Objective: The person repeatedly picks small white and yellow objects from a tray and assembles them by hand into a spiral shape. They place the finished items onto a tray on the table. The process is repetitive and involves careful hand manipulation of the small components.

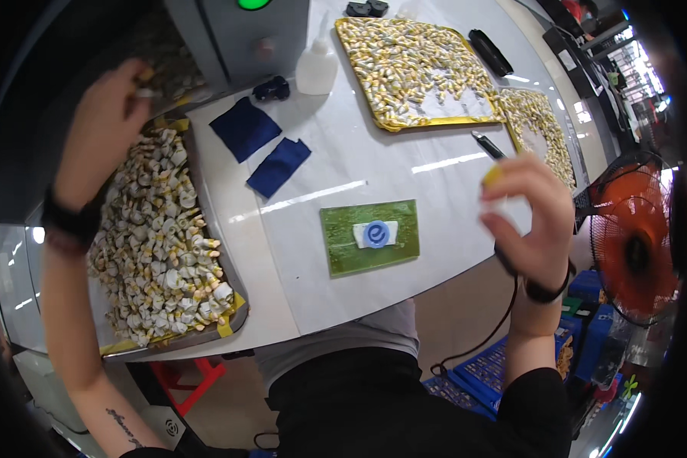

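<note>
My left hand (111, 114) reaches over the far end of a tray (240, 301) heaped with small white pieces with yellowish ends (156, 244). Its fingers are bent close together, with a yellow patch at one fingertip; shadow and blur hide what they hold, if anything. Raised above the table's right side, my right hand (538, 221) has thumb and index finger curved apart with nothing between them. A yellow cover (493, 176) sits on one of its fingertips. Between the hands a green rectangular mat (336, 252) lies on the table, bearing a white patch and a round blue piece (376, 233).
A grey machine (252, 57) with a green light stands at the back left. Two dark blue cloths (246, 128), a white squeeze bottle (317, 69) and a dark-handled tool (488, 145) lie or stand nearby. Another full tray (427, 120) sits behind; an orange fan (635, 237) is at right.
</note>
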`<state>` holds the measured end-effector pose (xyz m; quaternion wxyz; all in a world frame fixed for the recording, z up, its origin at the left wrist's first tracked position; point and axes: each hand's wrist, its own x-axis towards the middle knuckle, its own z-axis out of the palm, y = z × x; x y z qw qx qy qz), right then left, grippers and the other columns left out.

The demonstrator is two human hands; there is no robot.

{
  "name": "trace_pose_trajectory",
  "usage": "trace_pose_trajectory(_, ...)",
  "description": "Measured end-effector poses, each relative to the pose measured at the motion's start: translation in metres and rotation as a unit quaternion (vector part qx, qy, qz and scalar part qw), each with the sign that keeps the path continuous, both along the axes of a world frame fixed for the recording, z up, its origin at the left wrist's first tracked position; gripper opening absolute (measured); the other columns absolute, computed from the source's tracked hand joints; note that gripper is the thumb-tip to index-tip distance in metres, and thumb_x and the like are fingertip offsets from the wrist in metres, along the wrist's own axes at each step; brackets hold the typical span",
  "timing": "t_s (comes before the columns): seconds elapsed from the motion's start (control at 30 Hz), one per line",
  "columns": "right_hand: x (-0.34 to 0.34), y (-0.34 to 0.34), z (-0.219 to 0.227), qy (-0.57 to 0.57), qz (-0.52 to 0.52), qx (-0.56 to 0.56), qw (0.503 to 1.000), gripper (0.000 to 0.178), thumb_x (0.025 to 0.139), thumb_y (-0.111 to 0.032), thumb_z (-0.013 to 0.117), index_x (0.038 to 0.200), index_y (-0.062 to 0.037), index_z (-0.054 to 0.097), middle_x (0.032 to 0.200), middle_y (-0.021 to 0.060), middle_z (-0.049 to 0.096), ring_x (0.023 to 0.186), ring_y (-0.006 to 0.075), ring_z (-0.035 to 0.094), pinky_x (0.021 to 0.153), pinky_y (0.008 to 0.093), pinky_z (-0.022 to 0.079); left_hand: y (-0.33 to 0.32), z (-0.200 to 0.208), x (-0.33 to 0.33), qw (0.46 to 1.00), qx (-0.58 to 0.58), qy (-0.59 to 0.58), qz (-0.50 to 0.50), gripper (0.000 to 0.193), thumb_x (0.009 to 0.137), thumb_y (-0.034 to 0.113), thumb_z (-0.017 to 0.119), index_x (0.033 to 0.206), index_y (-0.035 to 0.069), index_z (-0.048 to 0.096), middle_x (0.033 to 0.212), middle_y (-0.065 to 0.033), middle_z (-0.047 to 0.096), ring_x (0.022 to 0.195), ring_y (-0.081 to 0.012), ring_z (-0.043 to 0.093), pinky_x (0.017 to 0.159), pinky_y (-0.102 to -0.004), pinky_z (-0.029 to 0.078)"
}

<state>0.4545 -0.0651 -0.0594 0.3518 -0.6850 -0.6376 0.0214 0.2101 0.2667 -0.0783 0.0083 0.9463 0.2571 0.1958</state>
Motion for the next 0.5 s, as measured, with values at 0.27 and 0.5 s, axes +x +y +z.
trace_pose_trajectory(0.27, 0.100, 0.054, -0.022, -0.135, -0.043, -0.098, 0.985, 0.012, 0.078, -0.008, 0.063, 0.087, -0.0011, 0.062, 0.082, 0.0090, 0.063, 0.078, 0.0242, 0.059, 0.068, 0.0327, 0.045, -0.156, 0.073, -0.058, 0.949, -0.270, -0.004, -0.162, 0.013, 0.090, 0.009, 0.053, 0.093, 0.000, 0.061, 0.073, -0.0082, 0.054, 0.063, -0.0221, 0.055, 0.058, -0.0322, 0.043)
trace_pose_trajectory(0.5, 0.128, 0.071, -0.060, -0.132, -0.040, -0.200, 0.970, 0.008, 0.081, -0.003, 0.056, 0.087, 0.0016, 0.059, 0.085, 0.0143, 0.061, 0.085, 0.0317, 0.057, 0.077, 0.0379, 0.046, -0.180, -0.006, -0.047, 0.543, -0.775, -0.012, -0.323, 0.015, 0.086, 0.010, 0.063, 0.094, -0.002, 0.063, 0.068, -0.0082, 0.058, 0.060, -0.0207, 0.057, 0.054, -0.0302, 0.043)
